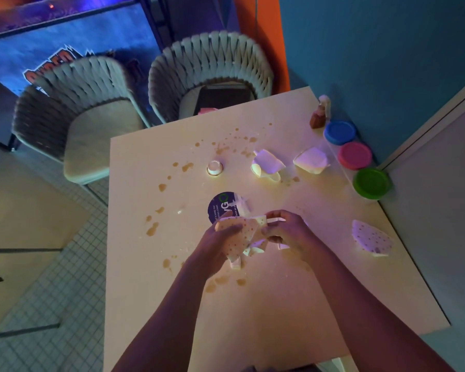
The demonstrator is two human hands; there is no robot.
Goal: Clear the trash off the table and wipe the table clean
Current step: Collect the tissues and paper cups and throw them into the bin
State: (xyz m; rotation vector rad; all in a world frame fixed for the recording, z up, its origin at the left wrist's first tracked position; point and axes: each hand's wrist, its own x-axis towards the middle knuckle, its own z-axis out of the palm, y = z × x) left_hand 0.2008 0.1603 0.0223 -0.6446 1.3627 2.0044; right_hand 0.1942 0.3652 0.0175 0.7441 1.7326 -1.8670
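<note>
Spotted paper scraps (242, 234) are bunched between both hands, just nearer the person than the dark round lid (222, 208) mid-table (266, 304). Left hand (220, 242) has fingers curled round the wad; right hand (287, 232) pinches its other end w/ a white strip. Past the lid: small white cup (215, 167), two crumpled napkins (267, 165) & (311, 160); right of it, another spotted piece (371, 238). Brown spill spots (152, 229) ring the lid. Probably best to squeeze the wad tight, then scoop the lid etc. before wiping, so nothing smears.
</note>
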